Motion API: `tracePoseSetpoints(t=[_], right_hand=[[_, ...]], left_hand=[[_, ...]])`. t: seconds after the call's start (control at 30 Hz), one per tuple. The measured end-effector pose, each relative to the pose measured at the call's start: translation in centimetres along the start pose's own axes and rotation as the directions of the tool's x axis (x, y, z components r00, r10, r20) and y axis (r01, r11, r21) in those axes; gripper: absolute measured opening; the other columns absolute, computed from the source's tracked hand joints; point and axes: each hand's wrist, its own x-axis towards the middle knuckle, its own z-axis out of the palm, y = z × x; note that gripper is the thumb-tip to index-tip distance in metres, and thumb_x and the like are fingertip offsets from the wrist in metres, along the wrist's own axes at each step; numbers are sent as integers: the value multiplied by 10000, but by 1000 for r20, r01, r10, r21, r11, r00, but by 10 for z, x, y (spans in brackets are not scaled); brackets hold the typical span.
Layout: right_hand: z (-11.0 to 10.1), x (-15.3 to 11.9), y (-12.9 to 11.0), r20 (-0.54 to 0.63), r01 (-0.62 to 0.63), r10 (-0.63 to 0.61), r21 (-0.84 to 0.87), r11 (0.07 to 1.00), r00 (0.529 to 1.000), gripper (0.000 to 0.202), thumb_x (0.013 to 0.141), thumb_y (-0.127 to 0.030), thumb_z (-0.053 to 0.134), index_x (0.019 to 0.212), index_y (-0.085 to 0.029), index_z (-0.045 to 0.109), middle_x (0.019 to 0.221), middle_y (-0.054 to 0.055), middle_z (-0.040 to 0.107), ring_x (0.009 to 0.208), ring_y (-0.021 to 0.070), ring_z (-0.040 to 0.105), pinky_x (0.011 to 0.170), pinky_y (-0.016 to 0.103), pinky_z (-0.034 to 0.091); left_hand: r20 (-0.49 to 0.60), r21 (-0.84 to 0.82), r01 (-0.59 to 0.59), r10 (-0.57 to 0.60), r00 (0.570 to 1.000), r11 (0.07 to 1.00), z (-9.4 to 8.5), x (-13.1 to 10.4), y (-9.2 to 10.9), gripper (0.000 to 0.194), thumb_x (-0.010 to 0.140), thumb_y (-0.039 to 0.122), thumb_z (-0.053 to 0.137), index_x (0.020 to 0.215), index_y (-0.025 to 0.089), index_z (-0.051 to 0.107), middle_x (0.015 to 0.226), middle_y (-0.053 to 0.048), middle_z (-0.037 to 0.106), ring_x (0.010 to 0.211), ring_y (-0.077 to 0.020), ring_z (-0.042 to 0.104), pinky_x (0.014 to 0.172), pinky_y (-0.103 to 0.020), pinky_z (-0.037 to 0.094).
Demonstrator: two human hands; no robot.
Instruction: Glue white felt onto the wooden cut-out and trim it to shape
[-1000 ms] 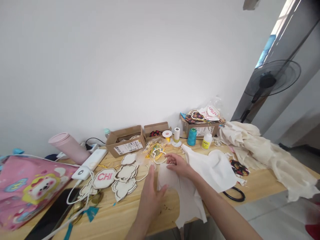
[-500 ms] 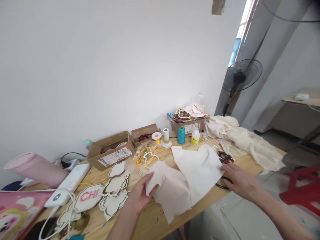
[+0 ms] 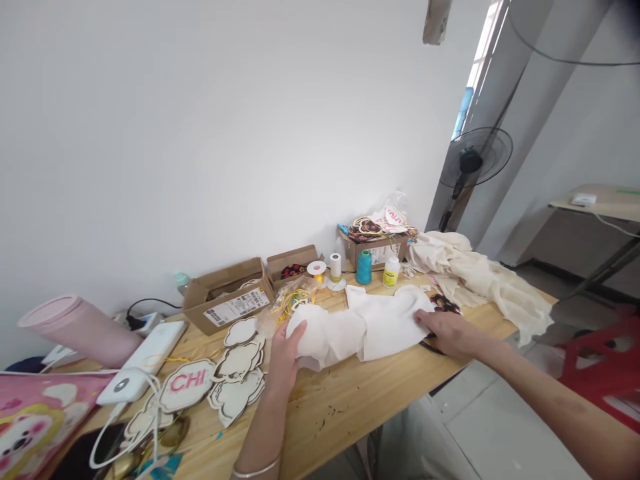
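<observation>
White fabric (image 3: 390, 327) lies bunched and folded at the front of the wooden table. My left hand (image 3: 285, 350) pinches its left end between thumb and fingers. At the right end, the fingers of my right hand (image 3: 449, 333) are closed on the fabric's edge. Just under that hand a black loop (image 3: 434, 344) shows, mostly hidden. Dark patterned cloth (image 3: 445, 304) lies behind the right hand. To the left of my left hand are several cloud-shaped white patches (image 3: 235, 363) and one lettered CHI (image 3: 187, 383).
Behind the fabric stand a teal thread cone (image 3: 365, 268), a white bottle (image 3: 391, 272) and a white spool (image 3: 335, 267). Cardboard boxes (image 3: 227, 293) line the wall. Cream cloth (image 3: 480, 277) drapes over the right end. A white power bank (image 3: 143, 360) with cables lies left, near a pink cup (image 3: 83, 330).
The fabric's near part has been drawn up from the table's front edge and gathered into folds. Both hands have moved slightly away from me, still at its two ends.
</observation>
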Motion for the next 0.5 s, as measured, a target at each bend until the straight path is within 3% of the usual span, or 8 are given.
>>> tracePoseSetpoints(t=[0.13, 0.3, 0.43, 0.5], right_hand=[[-38, 9, -11, 7, -3, 4, -53, 999, 1000, 385, 668, -49, 449, 1032, -160, 506, 793, 78, 654, 760, 186, 611, 694, 268, 423], [-70, 30, -15, -7, 11, -13, -184, 983, 1000, 410, 603, 65, 453, 936, -159, 537, 884, 96, 610, 743, 176, 607, 659, 265, 433], [-80, 54, 0, -82, -5, -13, -214, 977, 997, 483, 553, 98, 486, 946, -168, 573, 974, 98, 581, 659, 154, 603, 602, 256, 434], [-87, 65, 16, -162, -36, 3, -201, 979, 987, 456, 588, 79, 511, 955, -178, 594, 953, 78, 589, 590, 121, 592, 575, 238, 430]], left_hand=[[-19, -81, 28, -30, 999, 996, -4, 0, 2, 310, 671, 159, 658, 977, 141, 613, 799, -54, 683, 696, -171, 653, 587, -239, 542], [-41, -254, 200, -217, 975, 946, -15, 13, 1, 262, 703, 101, 607, 965, 111, 598, 794, -55, 680, 616, -151, 642, 525, -249, 549], [-48, -325, 217, -246, 968, 920, -18, 17, 0, 224, 740, 93, 565, 962, 110, 588, 755, -46, 684, 608, -148, 649, 518, -243, 548], [-69, -374, 188, -229, 971, 908, -17, 15, 3, 218, 743, 76, 556, 955, 117, 587, 744, -38, 688, 618, -143, 652, 524, -227, 545]])
